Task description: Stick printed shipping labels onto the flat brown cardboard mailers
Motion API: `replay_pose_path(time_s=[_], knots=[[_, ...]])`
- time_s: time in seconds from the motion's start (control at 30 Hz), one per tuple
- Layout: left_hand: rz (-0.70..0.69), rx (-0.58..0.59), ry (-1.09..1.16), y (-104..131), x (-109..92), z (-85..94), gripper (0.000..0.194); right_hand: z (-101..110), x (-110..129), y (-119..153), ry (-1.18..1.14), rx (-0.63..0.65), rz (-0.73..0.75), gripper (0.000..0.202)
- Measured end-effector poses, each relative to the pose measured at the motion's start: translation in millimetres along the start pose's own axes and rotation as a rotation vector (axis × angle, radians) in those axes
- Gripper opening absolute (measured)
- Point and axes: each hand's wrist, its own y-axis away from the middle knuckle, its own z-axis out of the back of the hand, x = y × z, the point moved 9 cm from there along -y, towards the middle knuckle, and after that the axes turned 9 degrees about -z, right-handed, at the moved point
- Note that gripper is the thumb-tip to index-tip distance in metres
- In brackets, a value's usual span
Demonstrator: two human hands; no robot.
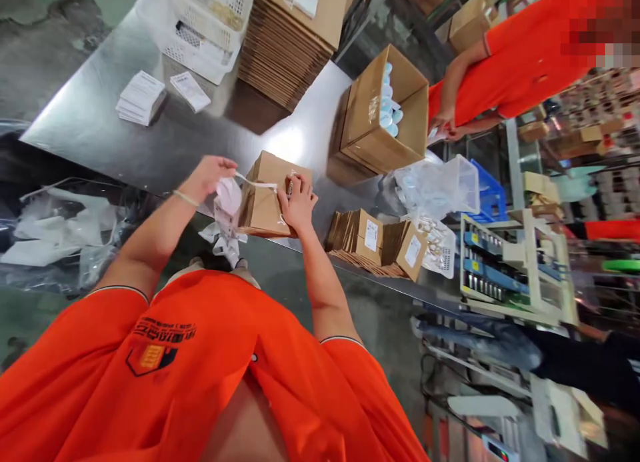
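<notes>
A closed brown cardboard box (265, 205) stands at the table's near edge in front of me. My right hand (299, 202) lies on its top with fingers spread, at the right side. Beside the box's left edge, my left hand (213, 174) is closed in a pinch on one end of a narrow white strip (257, 183). The strip runs across to the box top, close to my right fingers. Just below my left hand is a pale, rounded roll-like thing (229, 195), its kind unclear, with crumpled white scraps (225, 239) hanging under it.
Flattened cartons (287, 49), a white basket (205, 32) and paper slips (141, 99) lie farther back. An open carton (367, 122) holds light-blue-topped items. Folded labelled cartons (373, 239) stand at right. A co-worker (515, 62) in orange stands across the table. A plastic bag (60, 229) is at left.
</notes>
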Motion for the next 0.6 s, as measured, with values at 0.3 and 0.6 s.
replay_pose_path(time_s=[0.3, 0.6], knots=[[0.024, -0.184, 0.292, 67.8, -68.3, 10.4, 0.022, 19.2, 1.3, -13.0, -0.266, 0.182, 0.306, 0.040], [0.030, -0.441, 0.408, 133.9, -68.4, -10.9, 0.026, 48.0, -39.7, -37.7, -0.321, 0.848, 0.326, 0.045]])
